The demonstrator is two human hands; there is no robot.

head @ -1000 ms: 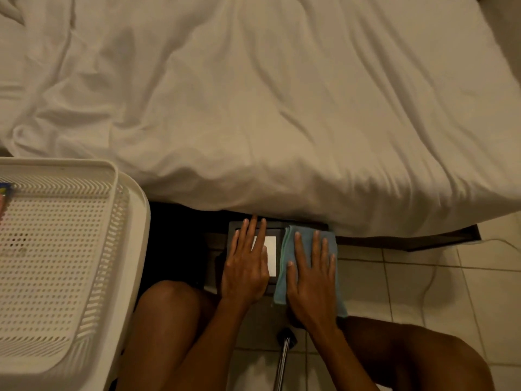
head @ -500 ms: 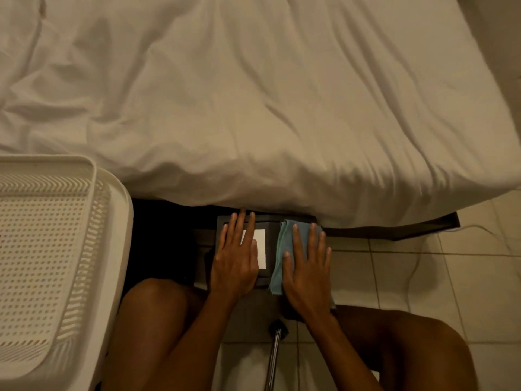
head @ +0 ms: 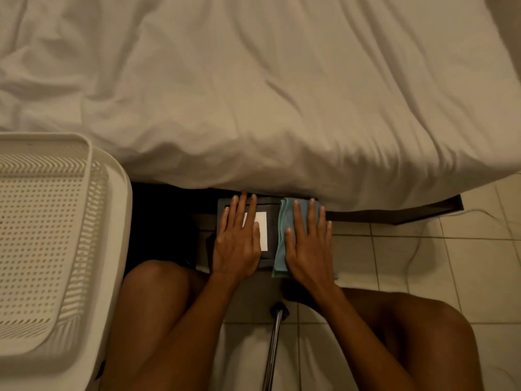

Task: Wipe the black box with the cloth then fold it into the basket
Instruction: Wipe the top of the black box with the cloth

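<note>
A black box with a white label sits on the floor at the bed's edge, between my knees. My left hand lies flat on its top, fingers spread, partly covering the label. A light blue cloth covers the box's right part. My right hand presses flat on the cloth with fingers spread. The white perforated basket stands at the left, its inside bare where I can see it.
A bed with a rumpled white sheet fills the upper view and overhangs the box's far side. A metal rod stands between my legs. A cable runs over the tiled floor at right.
My right hand and the cloth have slid a little toward the box's far edge. The view has shifted slightly; my left hand stays flat on the box.
</note>
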